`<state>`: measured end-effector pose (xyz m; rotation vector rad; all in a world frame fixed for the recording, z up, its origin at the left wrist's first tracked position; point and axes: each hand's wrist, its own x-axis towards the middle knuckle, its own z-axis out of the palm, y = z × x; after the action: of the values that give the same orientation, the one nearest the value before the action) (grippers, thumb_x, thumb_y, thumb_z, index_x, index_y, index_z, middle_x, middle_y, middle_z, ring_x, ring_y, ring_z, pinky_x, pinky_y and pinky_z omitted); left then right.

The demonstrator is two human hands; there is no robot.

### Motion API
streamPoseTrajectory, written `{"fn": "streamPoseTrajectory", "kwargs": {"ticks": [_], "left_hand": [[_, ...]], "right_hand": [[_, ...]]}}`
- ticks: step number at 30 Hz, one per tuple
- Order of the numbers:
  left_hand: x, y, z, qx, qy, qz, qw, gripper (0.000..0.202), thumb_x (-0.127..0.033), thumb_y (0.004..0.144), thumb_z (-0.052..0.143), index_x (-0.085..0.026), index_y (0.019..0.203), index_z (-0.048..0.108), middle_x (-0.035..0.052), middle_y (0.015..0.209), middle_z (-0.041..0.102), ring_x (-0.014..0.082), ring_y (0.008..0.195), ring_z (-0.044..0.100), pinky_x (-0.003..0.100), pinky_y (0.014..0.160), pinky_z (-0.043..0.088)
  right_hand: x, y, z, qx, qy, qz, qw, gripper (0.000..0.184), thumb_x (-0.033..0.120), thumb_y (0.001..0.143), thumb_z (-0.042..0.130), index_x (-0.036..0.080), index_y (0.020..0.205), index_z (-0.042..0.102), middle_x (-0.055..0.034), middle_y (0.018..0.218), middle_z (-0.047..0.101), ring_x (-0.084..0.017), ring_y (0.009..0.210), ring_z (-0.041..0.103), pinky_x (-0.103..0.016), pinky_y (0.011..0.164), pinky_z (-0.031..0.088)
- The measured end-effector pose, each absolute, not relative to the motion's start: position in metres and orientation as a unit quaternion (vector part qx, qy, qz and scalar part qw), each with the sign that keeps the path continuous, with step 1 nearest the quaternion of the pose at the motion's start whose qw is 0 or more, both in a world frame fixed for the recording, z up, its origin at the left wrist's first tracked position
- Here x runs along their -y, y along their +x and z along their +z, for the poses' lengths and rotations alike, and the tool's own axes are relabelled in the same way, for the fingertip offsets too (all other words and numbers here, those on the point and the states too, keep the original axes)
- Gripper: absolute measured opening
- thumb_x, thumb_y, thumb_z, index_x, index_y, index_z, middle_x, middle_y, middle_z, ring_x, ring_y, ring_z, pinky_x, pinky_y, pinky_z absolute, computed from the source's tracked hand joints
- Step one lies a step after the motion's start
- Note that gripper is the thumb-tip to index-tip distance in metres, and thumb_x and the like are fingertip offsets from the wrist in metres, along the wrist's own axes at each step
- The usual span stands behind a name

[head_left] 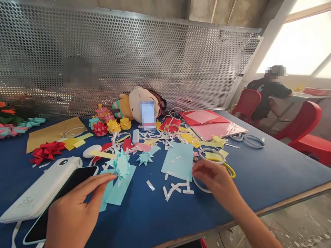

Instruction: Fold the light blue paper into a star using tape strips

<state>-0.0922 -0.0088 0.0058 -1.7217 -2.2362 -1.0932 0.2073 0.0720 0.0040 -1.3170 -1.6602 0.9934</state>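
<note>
My left hand (74, 206) is closed, pinching a light blue folded paper flower (122, 164) at its edge between thumb and forefinger. Below the flower lie light blue paper pieces (120, 191). My right hand (216, 177) is closed in a pinch at the right edge of a light blue paper sheet (178, 158); whatever its fingertips hold, if anything, I cannot make out. Close behind that hand are a ring-shaped tape roll (201, 151) and a yellow curved piece (230, 170), partly hidden. A smaller light blue paper star (144, 157) lies between the hands.
White strips (170, 191) litter the blue table (144, 224). A power bank (41, 189) and dark-screened phone (62, 193) lie at left, near a red paper flower (49, 151). A plush toy (137, 103) rests against the perforated metal panel (124, 51). Another person (269, 89) sits far right.
</note>
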Motion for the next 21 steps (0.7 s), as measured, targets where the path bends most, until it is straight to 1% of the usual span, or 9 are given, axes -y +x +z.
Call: {"fn": "streamPoseTrajectory", "kwargs": {"ticks": [2, 4, 6, 8, 10, 12, 17, 19, 21], "left_hand": [[0.005, -0.095, 0.008, 0.738, -0.591, -0.289, 0.151, 0.03, -0.026, 0.094, 0.04, -0.031, 0.093, 0.07, -0.0074, 0.101, 0.077, 0.0198, 0.083, 0.073, 0.027, 0.062, 0.054], [0.001, -0.099, 0.008, 0.742, -0.604, -0.223, 0.187, 0.035, -0.021, 0.094, 0.035, -0.026, 0.1, 0.069, -0.0027, 0.104, 0.077, 0.0219, 0.087, 0.073, 0.028, 0.06, 0.054], [-0.006, -0.104, 0.005, 0.732, -0.628, -0.166, 0.207, 0.042, -0.017, 0.094, 0.028, -0.019, 0.106, 0.068, 0.0046, 0.11, 0.075, 0.0249, 0.095, 0.072, 0.033, 0.067, 0.057], [-0.015, -0.108, -0.001, 0.714, -0.658, -0.14, 0.195, 0.046, -0.018, 0.093, 0.026, -0.013, 0.11, 0.068, 0.0123, 0.116, 0.072, 0.0276, 0.104, 0.07, 0.04, 0.079, 0.058], [-0.024, -0.109, -0.007, 0.695, -0.688, -0.112, 0.176, 0.046, -0.022, 0.093, 0.029, -0.009, 0.115, 0.067, 0.0178, 0.123, 0.068, 0.0305, 0.108, 0.068, 0.044, 0.086, 0.056], [-0.033, -0.107, -0.01, 0.681, -0.71, -0.089, 0.158, 0.044, -0.024, 0.092, 0.033, -0.01, 0.116, 0.067, 0.0182, 0.124, 0.067, 0.0325, 0.113, 0.065, 0.046, 0.091, 0.055], [-0.043, -0.084, 0.007, 0.657, -0.737, -0.067, 0.14, 0.043, -0.021, 0.093, 0.034, -0.013, 0.124, 0.063, 0.0163, 0.128, 0.065, 0.0334, 0.116, 0.063, 0.051, 0.091, 0.054], [-0.045, -0.069, 0.021, 0.643, -0.751, -0.064, 0.137, 0.041, -0.023, 0.094, 0.039, -0.012, 0.126, 0.061, 0.0157, 0.127, 0.066, 0.0334, 0.115, 0.063, 0.05, 0.088, 0.055], [-0.049, -0.052, 0.037, 0.625, -0.767, -0.059, 0.133, 0.039, -0.02, 0.093, 0.042, -0.015, 0.128, 0.059, 0.0142, 0.124, 0.068, 0.0315, 0.109, 0.066, 0.047, 0.087, 0.055]], "right_hand": [[-0.098, 0.226, 0.007, 0.679, -0.565, 0.315, 0.348, 0.016, 0.032, 0.086, 0.066, 0.016, 0.084, 0.066, -0.0014, 0.084, 0.067, -0.016, 0.077, 0.063, -0.034, 0.075, 0.052], [-0.13, 0.245, 0.01, 0.69, -0.608, 0.246, 0.307, 0.024, 0.034, 0.093, 0.06, 0.016, 0.109, 0.063, -0.0054, 0.109, 0.066, -0.019, 0.091, 0.065, -0.039, 0.08, 0.055], [-0.163, 0.258, 0.014, 0.695, -0.642, 0.189, 0.263, 0.029, 0.034, 0.094, 0.059, 0.018, 0.119, 0.06, -0.0078, 0.12, 0.062, -0.021, 0.1, 0.064, -0.042, 0.084, 0.055], [-0.191, 0.265, 0.016, 0.702, -0.662, 0.148, 0.216, 0.031, 0.033, 0.094, 0.059, 0.018, 0.121, 0.058, -0.0083, 0.123, 0.061, -0.022, 0.102, 0.063, -0.043, 0.085, 0.054], [-0.213, 0.266, 0.016, 0.709, -0.672, 0.119, 0.175, 0.033, 0.033, 0.093, 0.059, 0.018, 0.122, 0.058, -0.0085, 0.124, 0.06, -0.022, 0.103, 0.063, -0.044, 0.086, 0.054], [-0.229, 0.261, 0.014, 0.714, -0.679, 0.101, 0.138, 0.033, 0.033, 0.093, 0.06, 0.018, 0.123, 0.057, -0.0086, 0.124, 0.06, -0.022, 0.104, 0.063, -0.044, 0.086, 0.054], [-0.254, 0.247, 0.009, 0.72, -0.686, 0.084, 0.066, 0.034, 0.034, 0.093, 0.06, 0.018, 0.123, 0.057, -0.0088, 0.124, 0.06, -0.023, 0.103, 0.063, -0.044, 0.086, 0.054], [-0.26, 0.245, 0.008, 0.721, -0.686, 0.085, 0.047, 0.033, 0.034, 0.093, 0.06, 0.018, 0.122, 0.058, -0.0091, 0.124, 0.061, -0.022, 0.103, 0.063, -0.042, 0.086, 0.054], [-0.265, 0.246, 0.008, 0.727, -0.681, 0.086, 0.036, 0.032, 0.034, 0.093, 0.06, 0.017, 0.121, 0.059, -0.0093, 0.123, 0.061, -0.022, 0.103, 0.063, -0.042, 0.085, 0.054]]}}
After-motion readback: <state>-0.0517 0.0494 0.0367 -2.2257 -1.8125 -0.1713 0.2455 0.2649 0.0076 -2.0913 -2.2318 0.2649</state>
